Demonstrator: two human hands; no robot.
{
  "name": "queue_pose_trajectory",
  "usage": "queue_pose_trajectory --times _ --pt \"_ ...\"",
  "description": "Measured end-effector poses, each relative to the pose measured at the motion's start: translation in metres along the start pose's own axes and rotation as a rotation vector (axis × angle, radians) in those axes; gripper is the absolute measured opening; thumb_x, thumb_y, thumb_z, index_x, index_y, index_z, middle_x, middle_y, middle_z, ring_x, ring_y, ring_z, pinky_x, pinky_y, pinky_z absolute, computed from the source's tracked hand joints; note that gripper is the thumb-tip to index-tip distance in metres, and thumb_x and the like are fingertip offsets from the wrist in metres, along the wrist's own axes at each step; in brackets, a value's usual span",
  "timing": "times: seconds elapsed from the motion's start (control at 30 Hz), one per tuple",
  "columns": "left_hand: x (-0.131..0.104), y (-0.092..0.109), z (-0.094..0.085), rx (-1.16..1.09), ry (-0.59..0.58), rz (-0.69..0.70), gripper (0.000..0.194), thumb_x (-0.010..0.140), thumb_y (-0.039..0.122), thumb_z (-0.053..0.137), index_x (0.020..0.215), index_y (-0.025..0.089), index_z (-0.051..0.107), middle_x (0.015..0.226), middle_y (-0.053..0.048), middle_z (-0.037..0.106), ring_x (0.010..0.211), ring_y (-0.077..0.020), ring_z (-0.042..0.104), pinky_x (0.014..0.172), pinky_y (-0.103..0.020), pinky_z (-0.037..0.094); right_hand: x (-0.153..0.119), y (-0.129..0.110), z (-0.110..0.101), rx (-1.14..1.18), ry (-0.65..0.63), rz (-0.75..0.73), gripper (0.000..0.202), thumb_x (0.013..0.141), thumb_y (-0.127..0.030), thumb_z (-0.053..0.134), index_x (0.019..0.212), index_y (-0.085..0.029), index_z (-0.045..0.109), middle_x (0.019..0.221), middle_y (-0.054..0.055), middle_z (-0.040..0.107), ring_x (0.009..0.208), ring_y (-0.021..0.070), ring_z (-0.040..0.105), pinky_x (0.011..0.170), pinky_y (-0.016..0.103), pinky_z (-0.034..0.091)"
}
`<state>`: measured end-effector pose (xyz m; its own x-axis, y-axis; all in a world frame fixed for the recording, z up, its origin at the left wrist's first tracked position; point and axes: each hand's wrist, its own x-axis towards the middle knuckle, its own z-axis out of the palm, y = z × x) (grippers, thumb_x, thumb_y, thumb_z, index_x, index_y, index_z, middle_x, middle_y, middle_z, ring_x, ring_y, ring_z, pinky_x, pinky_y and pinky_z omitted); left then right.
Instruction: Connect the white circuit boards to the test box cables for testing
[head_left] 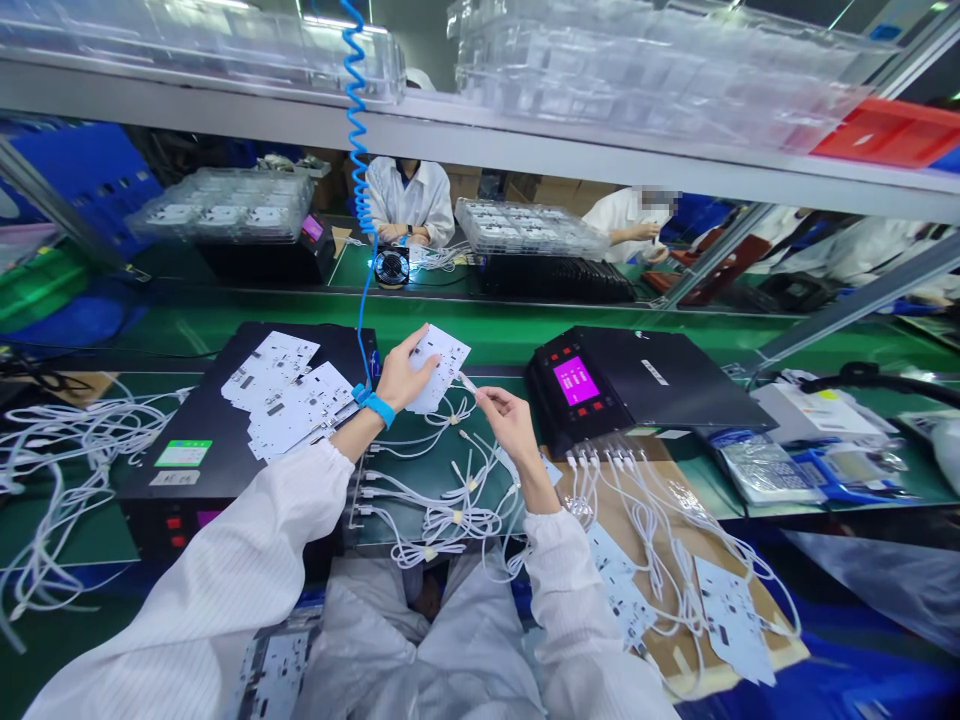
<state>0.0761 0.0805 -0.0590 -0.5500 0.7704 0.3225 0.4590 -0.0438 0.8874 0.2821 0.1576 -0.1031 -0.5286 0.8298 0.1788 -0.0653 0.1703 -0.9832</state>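
Note:
My left hand point(405, 378), with a blue strap around its wrist, is closed on a white circuit board point(447, 352) held up over the bench. My right hand point(508, 418) pinches the plug end of a white cable point(468, 383) at the board's right edge. Whether the plug is seated in the board I cannot tell. More white circuit boards point(300, 400) lie in a loose pile on the black box to the left. Below my hands, bundled white cables point(457, 515) spread over the green bench.
A black tester with a lit magenta screen point(577, 381) stands to the right, cables plugged into its front. Boards point(731, 610) lie on brown cardboard point(675, 480). A coiled blue cord point(355, 110) hangs from above. A shelf beam point(420, 125) crosses overhead. Co-workers point(420, 200) sit opposite.

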Motion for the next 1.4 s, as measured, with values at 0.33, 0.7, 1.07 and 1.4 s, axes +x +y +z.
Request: queue_pose_trajectory --times 0.33,0.7,1.07,1.4 --pt "-0.003 -0.001 0.000 0.047 -0.040 -0.023 0.066 0.087 0.029 0.071 0.150 0.014 0.055 0.143 -0.014 0.066 0.132 -0.0323 0.062 0.115 -0.046 0.050 -0.002 0.002 0.009 -0.052 0.099 -0.072 0.039 0.085 -0.055 0.071 0.094 -0.017 0.074 0.087 0.006 0.073 0.075 0.0172 0.064 0.070 0.029 0.051" --pt "-0.004 0.003 0.000 0.096 -0.053 -0.093 0.066 0.088 0.024 0.070 0.151 0.011 0.053 0.145 -0.016 0.063 0.136 -0.0329 0.059 0.119 -0.046 0.046 -0.001 0.010 0.016 -0.045 0.083 -0.062 0.040 0.087 -0.054 0.071 0.098 -0.016 0.075 0.088 0.008 0.076 0.081 0.0200 0.070 0.078 0.032 0.055" --pt "-0.005 0.005 0.000 0.073 -0.070 -0.101 0.044 0.086 0.023 0.070 0.129 0.011 0.069 0.133 -0.015 0.071 0.128 -0.0307 0.065 0.113 -0.044 0.051 0.012 0.029 -0.032 0.141 0.496 -0.081 0.048 0.073 -0.050 0.083 0.102 -0.017 0.064 0.089 0.008 0.077 0.087 0.0239 0.077 0.086 0.041 0.061" --pt "-0.007 0.017 -0.001 0.009 -0.088 -0.022 0.036 0.084 0.030 0.072 0.117 0.014 0.071 0.124 -0.011 0.075 0.120 -0.0285 0.068 0.104 -0.041 0.055 0.015 0.012 -0.021 0.110 -0.102 0.053 0.056 0.084 -0.072 0.068 0.099 -0.018 0.070 0.089 0.009 0.078 0.080 0.0220 0.076 0.083 0.039 0.062"
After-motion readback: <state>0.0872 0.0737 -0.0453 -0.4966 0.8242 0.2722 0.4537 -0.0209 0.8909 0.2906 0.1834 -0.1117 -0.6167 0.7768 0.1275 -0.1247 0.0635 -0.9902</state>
